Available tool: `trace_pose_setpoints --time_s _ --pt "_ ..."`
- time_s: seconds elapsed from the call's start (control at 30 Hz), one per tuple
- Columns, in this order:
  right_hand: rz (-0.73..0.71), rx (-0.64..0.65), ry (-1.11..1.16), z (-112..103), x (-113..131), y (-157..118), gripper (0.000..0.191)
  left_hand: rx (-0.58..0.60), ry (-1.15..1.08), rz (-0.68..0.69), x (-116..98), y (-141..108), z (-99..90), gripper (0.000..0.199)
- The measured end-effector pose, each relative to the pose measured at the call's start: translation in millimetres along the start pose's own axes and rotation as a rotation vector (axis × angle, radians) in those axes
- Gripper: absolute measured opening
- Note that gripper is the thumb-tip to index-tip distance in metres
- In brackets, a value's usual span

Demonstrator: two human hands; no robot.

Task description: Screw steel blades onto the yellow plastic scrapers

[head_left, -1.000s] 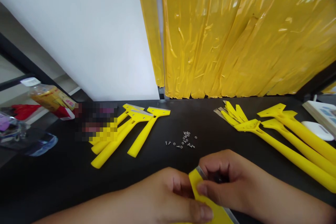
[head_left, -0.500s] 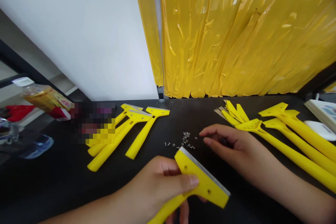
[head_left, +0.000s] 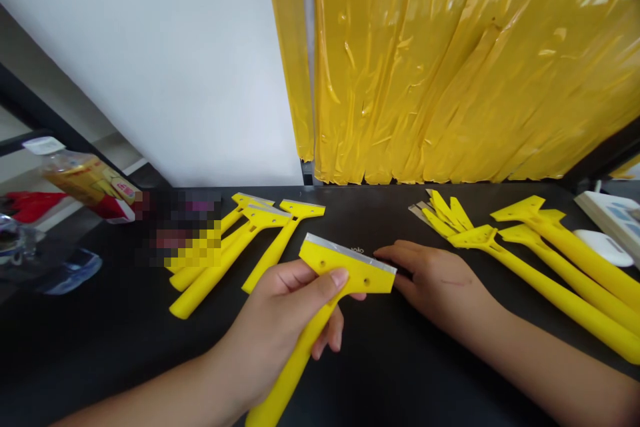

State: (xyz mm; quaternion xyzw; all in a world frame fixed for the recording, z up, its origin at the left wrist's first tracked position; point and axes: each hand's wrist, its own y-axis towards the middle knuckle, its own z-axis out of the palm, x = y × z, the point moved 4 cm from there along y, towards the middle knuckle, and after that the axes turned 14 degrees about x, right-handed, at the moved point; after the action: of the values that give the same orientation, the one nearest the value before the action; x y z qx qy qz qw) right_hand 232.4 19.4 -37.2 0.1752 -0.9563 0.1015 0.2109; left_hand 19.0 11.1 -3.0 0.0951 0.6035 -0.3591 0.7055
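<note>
Black bench (head_left: pixel 400 373), one yellow scraper (head_left: pixel 347 273) gripped

Yellow plastic sheeting (head_left: pixel 425 67) hangs beside a white wall (head_left: pixel 150 80) behind our bench. Our left hand (head_left: pixel 275 320) is clamped round the scraper's handle (head_left: pixel 295 367), thumb (head_left: pixel 325 280) across its head, holding it just above the bench with the metal blade (head_left: pixel 350 252) facing away from us. Our right hand (head_left: pixel 435 280) lies open on the bench, fingertips (head_left: pixel 385 253) just beside the scraper's head. Tiny screws (head_left: pixel 356 250) show behind it, between a left pile of scrapers (head_left: pixel 215 293) and a right pile of scrapers (head_left: pixel 560 260).
</note>
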Motion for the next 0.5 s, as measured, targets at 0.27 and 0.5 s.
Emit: trace_pose_setpoints --time_s 0.27,0.5 --pt "-0.029 0.001 0.036 0.7 1.3 0.9 0.023 0.014 -0.009 0.005 1.1 -1.7 -1.2 0.036" --pt "-0.01 0.035 0.43 -9.5 14.7 -9.2 0.013 0.055 -0.018 0.041 5.8 -3.6 0.2 0.034"
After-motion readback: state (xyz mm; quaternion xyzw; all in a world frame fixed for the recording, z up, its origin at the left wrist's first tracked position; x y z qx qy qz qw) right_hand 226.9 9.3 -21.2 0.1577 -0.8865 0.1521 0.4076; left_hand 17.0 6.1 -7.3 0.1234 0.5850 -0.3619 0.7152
